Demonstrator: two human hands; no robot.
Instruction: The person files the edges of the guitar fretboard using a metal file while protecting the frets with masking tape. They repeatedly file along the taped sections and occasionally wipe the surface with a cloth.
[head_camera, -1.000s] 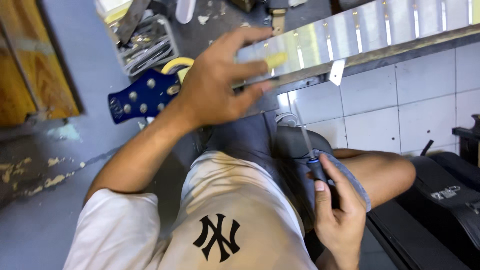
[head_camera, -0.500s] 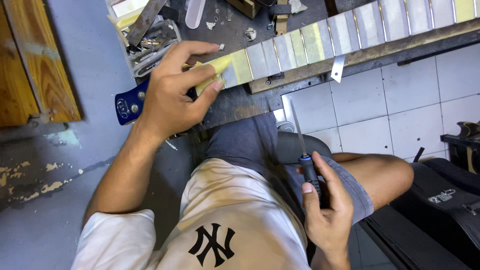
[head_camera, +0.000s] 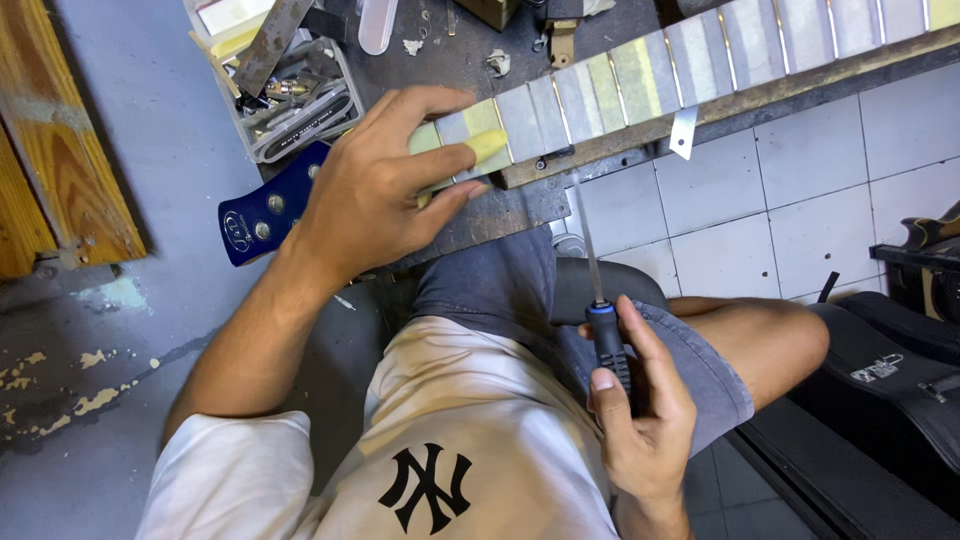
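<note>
- The left hand (head_camera: 375, 190) lies over the low end of the guitar neck with its metal frets and strips of pale yellow masking tape between them (head_camera: 640, 85); thumb and fingers pinch the loose end of a yellowish tape strip (head_camera: 487, 146) against the fretboard.
- The neck lies across the dark, scuffed bench (head_camera: 470, 60), running up to the right, with the glossy blue headstock and its round silver tuner posts (head_camera: 262, 215) poking out just left of the wrist.
- The right hand (head_camera: 640, 420) rests above the lap, fingers wrapped shut around the black-and-blue handle of a long, slim metal file or screwdriver (head_camera: 598, 300); its shaft points up toward the neck's lower edge, and I cannot tell whether the tip touches it.
- Judged from this, the step in hand is taping off the fretboard; the next move would call for pressing the strip flat between two frets with its edges clear of the metal.
- A clear plastic tray of small tools and parts (head_camera: 290, 85) sits at the bench's far left, just above the headstock.
- A small white tag (head_camera: 684, 130) hangs from the neck's near edge, over the white tiled floor (head_camera: 800, 210).
- A black case with a pale label (head_camera: 880, 380) lies at the right.
</note>
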